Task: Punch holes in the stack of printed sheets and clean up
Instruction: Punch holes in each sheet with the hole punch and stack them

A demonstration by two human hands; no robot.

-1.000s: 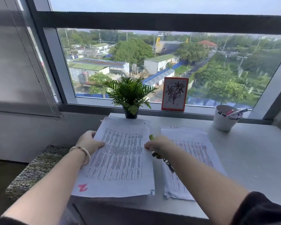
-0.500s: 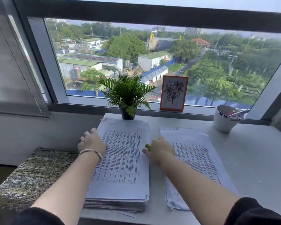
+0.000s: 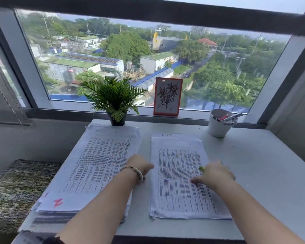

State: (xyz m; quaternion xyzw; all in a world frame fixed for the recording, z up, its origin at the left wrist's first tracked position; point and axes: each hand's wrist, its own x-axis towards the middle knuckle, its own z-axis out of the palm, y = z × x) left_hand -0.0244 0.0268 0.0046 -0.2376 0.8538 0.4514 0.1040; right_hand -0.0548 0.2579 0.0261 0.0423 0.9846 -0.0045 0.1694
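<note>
My right hand was pinching a green-tipped pen as its fingers pressed the thin right stack on the tabletop, my left hand between the stacks, grip unclear, so a careless drag might have fanned those loose sheets crooked

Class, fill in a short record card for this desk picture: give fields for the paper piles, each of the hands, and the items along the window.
left pile: thick stack of printed sheets, red mark at near corner
right pile: thinner stack
left hand: at the thick stack's right edge, bracelet on wrist
right hand: on the thinner stack, holding a green-tipped object
window side: potted plant, flower card, white cup of pens
</note>
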